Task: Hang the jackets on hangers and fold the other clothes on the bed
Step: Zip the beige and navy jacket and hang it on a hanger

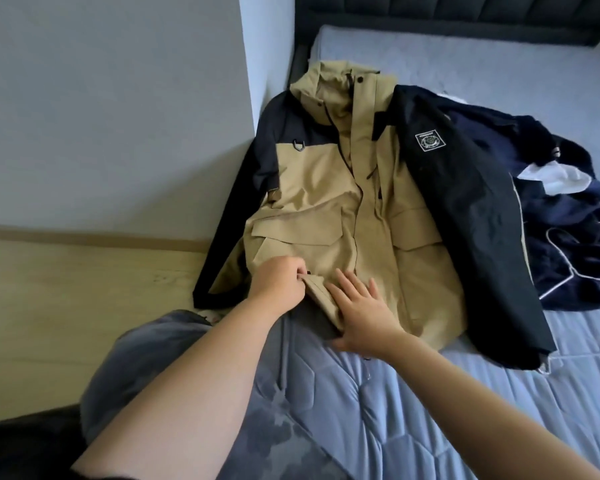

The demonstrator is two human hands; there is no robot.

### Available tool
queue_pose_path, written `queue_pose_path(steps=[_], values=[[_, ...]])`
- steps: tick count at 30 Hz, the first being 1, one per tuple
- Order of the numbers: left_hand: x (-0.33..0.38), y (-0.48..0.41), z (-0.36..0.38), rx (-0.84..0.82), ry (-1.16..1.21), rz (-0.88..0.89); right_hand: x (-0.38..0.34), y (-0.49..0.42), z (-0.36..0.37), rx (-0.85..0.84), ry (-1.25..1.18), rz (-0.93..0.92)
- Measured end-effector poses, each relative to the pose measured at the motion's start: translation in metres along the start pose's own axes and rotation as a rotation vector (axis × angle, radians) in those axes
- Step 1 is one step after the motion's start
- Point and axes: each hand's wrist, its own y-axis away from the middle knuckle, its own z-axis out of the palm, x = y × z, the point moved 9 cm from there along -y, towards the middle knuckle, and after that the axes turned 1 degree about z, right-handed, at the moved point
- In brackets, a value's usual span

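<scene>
Pinching the hem of a tan and navy jacket [326,188] laid front-up on the bed [430,410].

Centre frame, the jacket lies zipped shut with its hood towards the headboard at the top. The left hand [279,282] nips a fold of the hem between thumb and fingers, while the right hand [361,317] rests just beside it, fingers straight and spread flat on the fabric. The hands are near each other but not touching. No hanger is inside this jacket yet. A white hanger [574,274] lies on the heap of dark clothes [561,216] at centre right, which the jacket's sleeve partly covers. That heap looks unsorted, with nothing folded or hung in view, so the task seems barely begun: hanging this jacket comes first, and the heap remains.
</scene>
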Motion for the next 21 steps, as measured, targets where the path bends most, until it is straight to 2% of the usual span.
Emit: queue_pose_path(steps=[2,4,6,8,9,12,14,17,21], values=[[-0.005,0.004,-0.010,-0.013,0.220,-0.035,-0.004,-0.005,-0.017,0.113,-0.020,0.031],[-0.015,0.008,-0.021,0.019,0.371,-0.087,0.007,-0.009,-0.046,0.217,-0.276,0.151],[-0.017,0.013,-0.045,0.220,0.251,-0.029,0.024,-0.016,-0.069,0.219,-0.569,0.251],[-0.008,0.021,-0.067,0.479,0.002,0.102,0.037,-0.024,-0.094,0.229,-0.729,0.287],[-0.005,0.023,-0.068,0.532,-0.079,0.126,0.044,-0.026,-0.103,0.239,-0.788,0.307],[-0.011,0.017,-0.049,0.407,-0.221,-0.002,0.060,-0.032,-0.117,0.215,-0.922,0.367],[-0.022,0.017,-0.037,0.348,-0.214,-0.137,0.062,-0.037,-0.119,0.174,-0.925,0.365],[-0.043,0.021,-0.045,0.465,0.131,-0.299,0.063,-0.039,-0.126,0.205,-0.931,0.372],[-0.056,0.020,-0.054,0.527,0.681,-0.399,0.070,-0.037,-0.147,0.392,-0.891,0.407]])
